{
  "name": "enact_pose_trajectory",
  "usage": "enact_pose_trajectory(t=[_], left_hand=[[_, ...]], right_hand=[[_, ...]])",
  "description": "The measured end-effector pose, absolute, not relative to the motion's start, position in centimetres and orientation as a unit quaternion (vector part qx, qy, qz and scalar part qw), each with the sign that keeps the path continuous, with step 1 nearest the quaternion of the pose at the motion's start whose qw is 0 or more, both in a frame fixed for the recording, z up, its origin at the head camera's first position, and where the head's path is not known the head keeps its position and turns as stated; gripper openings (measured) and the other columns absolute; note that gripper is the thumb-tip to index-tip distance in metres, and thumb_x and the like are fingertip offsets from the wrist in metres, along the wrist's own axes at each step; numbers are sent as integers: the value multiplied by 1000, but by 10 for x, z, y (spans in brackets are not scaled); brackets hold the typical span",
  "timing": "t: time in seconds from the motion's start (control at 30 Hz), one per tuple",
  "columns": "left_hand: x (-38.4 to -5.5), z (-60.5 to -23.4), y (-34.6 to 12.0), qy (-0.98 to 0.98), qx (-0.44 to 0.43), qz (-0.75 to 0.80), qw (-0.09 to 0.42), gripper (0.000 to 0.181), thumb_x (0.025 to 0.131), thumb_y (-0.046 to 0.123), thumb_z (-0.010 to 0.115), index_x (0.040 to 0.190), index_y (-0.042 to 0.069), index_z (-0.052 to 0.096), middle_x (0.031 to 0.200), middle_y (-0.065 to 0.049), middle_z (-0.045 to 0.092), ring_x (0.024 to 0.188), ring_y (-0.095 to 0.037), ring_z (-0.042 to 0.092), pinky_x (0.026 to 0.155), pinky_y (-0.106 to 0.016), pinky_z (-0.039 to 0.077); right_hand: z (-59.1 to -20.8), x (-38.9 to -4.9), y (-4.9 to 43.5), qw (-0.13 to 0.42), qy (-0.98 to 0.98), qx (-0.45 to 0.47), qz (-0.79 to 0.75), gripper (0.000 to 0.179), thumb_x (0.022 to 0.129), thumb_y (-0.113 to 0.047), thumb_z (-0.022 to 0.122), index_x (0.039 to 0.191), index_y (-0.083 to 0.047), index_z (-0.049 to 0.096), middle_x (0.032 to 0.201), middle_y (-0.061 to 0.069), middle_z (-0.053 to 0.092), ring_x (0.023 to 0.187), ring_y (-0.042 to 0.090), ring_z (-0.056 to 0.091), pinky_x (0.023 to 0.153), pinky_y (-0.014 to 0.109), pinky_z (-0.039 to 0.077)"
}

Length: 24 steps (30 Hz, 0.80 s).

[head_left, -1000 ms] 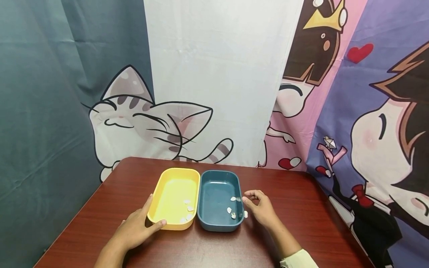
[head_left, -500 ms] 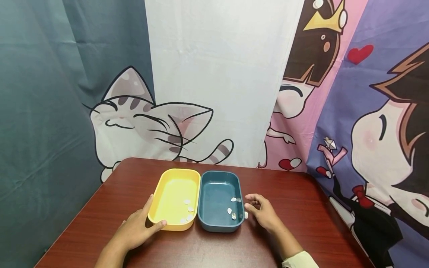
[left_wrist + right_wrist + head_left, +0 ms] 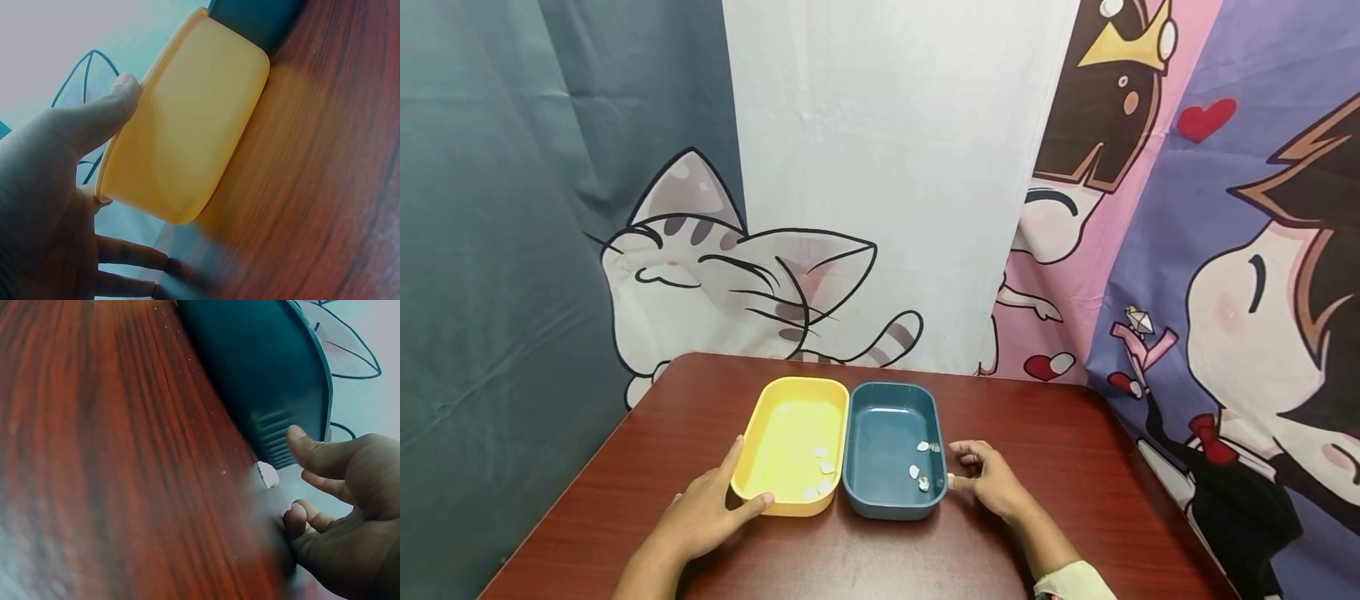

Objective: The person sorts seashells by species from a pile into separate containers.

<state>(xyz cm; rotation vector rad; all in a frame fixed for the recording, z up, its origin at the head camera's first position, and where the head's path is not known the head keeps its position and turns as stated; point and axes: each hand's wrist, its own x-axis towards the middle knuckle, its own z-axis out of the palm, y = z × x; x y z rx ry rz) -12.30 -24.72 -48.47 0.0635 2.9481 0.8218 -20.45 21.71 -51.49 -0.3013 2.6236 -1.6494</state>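
Observation:
On the table stand a yellow rectangular tub [image 3: 790, 507] and a dark blue one [image 3: 891, 510], side by side. My left hand [image 3: 696, 515] rests at the yellow tub's near left corner, its thumb [image 3: 125, 94] against the rim and the fingers spread. Beyond the blue tub's right wall lies a small white shell-like piece [image 3: 267, 475]. My right hand [image 3: 996, 483] is around that piece, thumb and bent fingers apart; no grip on it shows. Several white pieces [image 3: 913, 472] lie inside the blue tub, and several more [image 3: 827, 467] in the yellow one.
A reddish-brown wooden table [image 3: 880, 558] carries both tubs. Cartoon-printed cloth [image 3: 887, 167] hangs behind the table and along its sides.
My right hand has shifted slightly toward the near side, and its thumb now partly covers the white piece in the head view. The left hand and both tubs stay in place.

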Motion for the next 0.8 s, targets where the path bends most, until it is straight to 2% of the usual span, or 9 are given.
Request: enact_pose_trajectory(t=[0.27, 0.43, 0.63, 0.8], left_hand=[[-123, -484, -247, 962, 20, 268, 42, 116, 97, 75, 65, 177, 9, 11, 162, -34, 50, 147, -55, 53, 105, -91, 37], [-123, -485, -247, 962, 21, 268, 41, 116, 97, 75, 65, 177, 9, 11, 162, -34, 51, 146, -55, 54, 104, -90, 39], [-122, -484, -247, 963, 21, 266, 40, 117, 97, 74, 65, 177, 9, 10, 161, -34, 51, 145, -54, 55, 104, -88, 41], [-122, -483, -247, 962, 20, 268, 41, 117, 97, 75, 64, 177, 9, 10, 161, -34, 51, 146, -55, 54, 105, -90, 39]], right_hand=[[-525, -209, 223, 9, 852, -126, -509, 52, 73, 4, 95, 121, 7, 75, 123, 22, 66, 111, 27, 61, 87, 26, 52], [-528, -210, 225, 2, 848, -148, -509, 45, 73, 5, 95, 114, 9, 78, 122, 22, 66, 110, 26, 62, 86, 24, 53], [-533, -213, 226, -14, 852, -162, -497, 34, 73, 4, 96, 104, 3, 81, 117, 17, 65, 108, 17, 61, 90, 22, 53], [-534, -214, 226, -27, 857, -176, -483, 23, 75, 2, 95, 94, 0, 82, 116, 19, 65, 104, 12, 60, 85, 22, 52]])
